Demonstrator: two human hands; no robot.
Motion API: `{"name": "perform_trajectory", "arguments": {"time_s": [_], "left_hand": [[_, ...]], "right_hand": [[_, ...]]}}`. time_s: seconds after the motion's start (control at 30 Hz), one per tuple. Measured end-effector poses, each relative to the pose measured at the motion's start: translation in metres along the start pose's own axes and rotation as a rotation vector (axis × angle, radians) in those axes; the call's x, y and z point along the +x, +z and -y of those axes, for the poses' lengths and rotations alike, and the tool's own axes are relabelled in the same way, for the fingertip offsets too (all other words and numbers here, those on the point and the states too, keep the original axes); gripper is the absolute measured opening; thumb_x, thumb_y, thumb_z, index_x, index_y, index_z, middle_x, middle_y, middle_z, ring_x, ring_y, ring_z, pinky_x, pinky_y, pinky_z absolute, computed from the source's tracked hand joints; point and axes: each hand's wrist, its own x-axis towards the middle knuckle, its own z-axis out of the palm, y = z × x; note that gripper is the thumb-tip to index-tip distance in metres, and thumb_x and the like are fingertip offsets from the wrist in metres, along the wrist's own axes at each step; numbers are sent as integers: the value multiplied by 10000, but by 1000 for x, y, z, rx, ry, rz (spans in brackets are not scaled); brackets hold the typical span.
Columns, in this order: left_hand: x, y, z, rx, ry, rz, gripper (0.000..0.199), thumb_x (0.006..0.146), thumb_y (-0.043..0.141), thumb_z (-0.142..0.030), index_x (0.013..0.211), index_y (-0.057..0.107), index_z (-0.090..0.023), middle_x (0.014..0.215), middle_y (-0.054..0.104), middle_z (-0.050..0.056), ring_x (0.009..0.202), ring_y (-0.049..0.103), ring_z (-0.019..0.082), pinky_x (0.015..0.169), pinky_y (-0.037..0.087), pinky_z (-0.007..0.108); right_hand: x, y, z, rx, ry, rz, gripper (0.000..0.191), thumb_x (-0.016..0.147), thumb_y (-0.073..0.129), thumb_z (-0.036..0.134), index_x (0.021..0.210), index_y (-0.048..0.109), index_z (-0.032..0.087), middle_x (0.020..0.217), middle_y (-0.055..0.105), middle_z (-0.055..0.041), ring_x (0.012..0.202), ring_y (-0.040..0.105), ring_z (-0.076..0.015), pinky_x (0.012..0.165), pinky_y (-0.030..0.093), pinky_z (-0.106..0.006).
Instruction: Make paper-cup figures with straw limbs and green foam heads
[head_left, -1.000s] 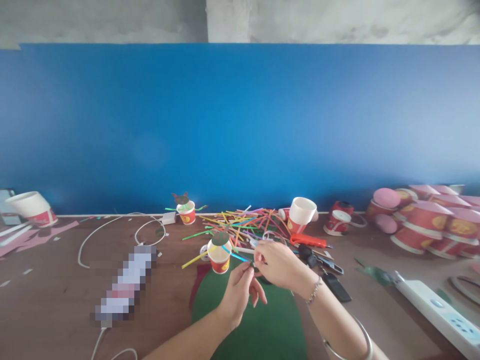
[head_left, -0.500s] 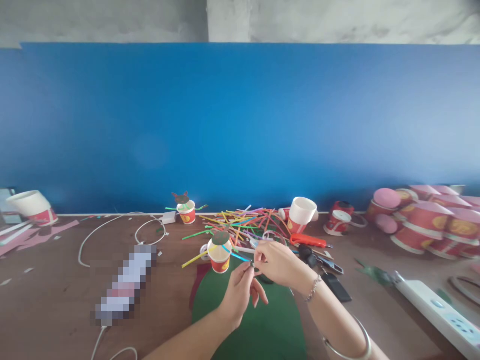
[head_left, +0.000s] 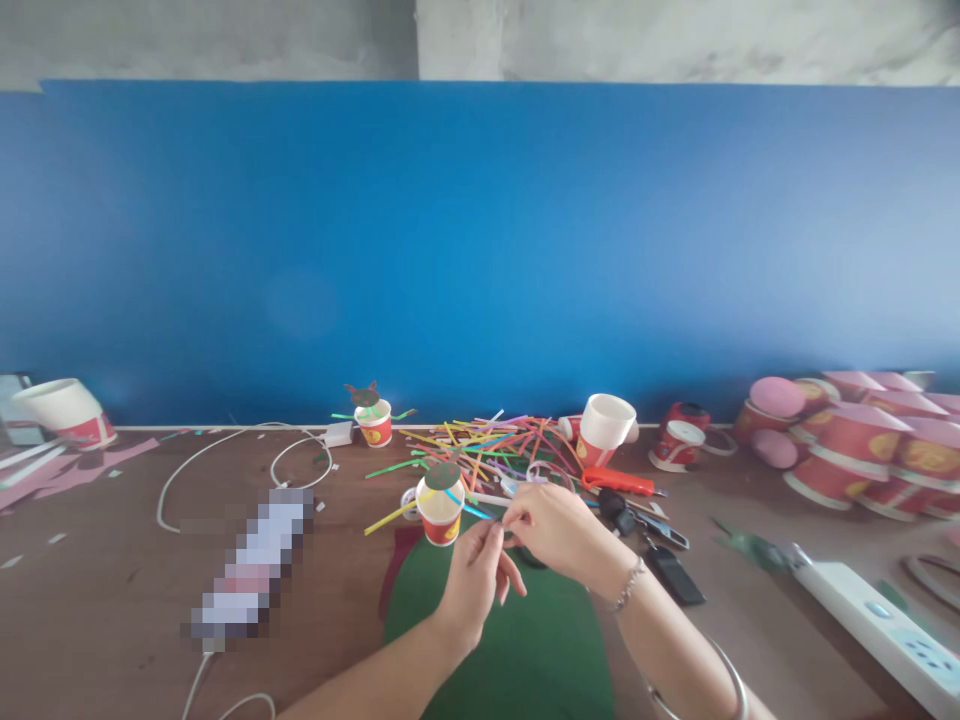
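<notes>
My left hand (head_left: 474, 580) and my right hand (head_left: 551, 525) meet at their fingertips above a green round mat (head_left: 517, 650). Each hand is closed in a pinch; what lies between the fingers is too small to make out. Just left of them stands a red and white paper cup (head_left: 439, 512) with a dark green paper disc (head_left: 442, 476) on top. From this cup a yellow straw (head_left: 384, 516) sticks out to the left and a blue straw (head_left: 475, 511) to the right, its end close to my left fingertips.
Colored straws (head_left: 487, 445) lie heaped at the back. An orange cutter (head_left: 619, 482), keys (head_left: 667, 570), a white cup (head_left: 606, 425) and a power strip (head_left: 874, 610) are on the right, with stacked cups (head_left: 847, 450) beyond. A decorated cup (head_left: 376, 428) and white cable (head_left: 169, 480) are on the left.
My left hand has shifted slightly left and its fingertips now sit closer to the blue straw's end. My right hand has moved slightly left too. The cup beside them stays in place.
</notes>
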Motion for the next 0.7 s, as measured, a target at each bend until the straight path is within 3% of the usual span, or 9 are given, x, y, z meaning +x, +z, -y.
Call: {"name": "perform_trajectory", "arguments": {"time_s": [0.13,0.3,0.4,0.5,0.6,0.7], "left_hand": [[0,0,-5,16,31,-29,335,829,508,-474,708,493,-163,335,526,-24,250,327,54,332,147,187],[-2,1,-7,14,53,-54,349,826,510,-487,697,487,-164,352,526,-30,250,371,58,327,157,184],[-2,1,-5,-9,59,-29,401,804,519,-541,699,498,-155,462,594,-1,276,418,54,321,175,180],[-3,1,-2,-65,42,-1,448,793,497,-599,710,485,-159,550,625,12,309,435,47,320,186,170],[-3,0,1,-150,22,17,448,793,486,-615,729,460,-173,536,585,-22,330,421,40,327,181,160],[-3,-1,3,-202,17,19,411,796,522,-578,731,434,-182,546,543,-50,349,397,28,339,188,155]], "right_hand": [[-2,-3,-5,142,-50,23,318,752,416,147,747,724,229,725,706,-3,696,600,-146,612,377,-226],[0,0,-8,209,13,-74,287,763,490,204,1002,648,222,742,692,1,703,601,-152,588,363,-222],[2,4,-9,164,-2,-24,170,789,538,333,815,637,197,716,663,-6,679,575,-148,562,337,-221],[4,5,-8,152,-101,70,339,885,411,338,651,592,172,626,604,-6,613,529,-125,540,316,-222],[7,5,-6,197,-205,125,403,924,326,272,618,564,163,588,570,3,587,506,-110,542,319,-217],[8,6,-8,134,-228,79,362,919,334,228,650,567,162,624,582,-4,619,513,-117,576,325,-228]]}}
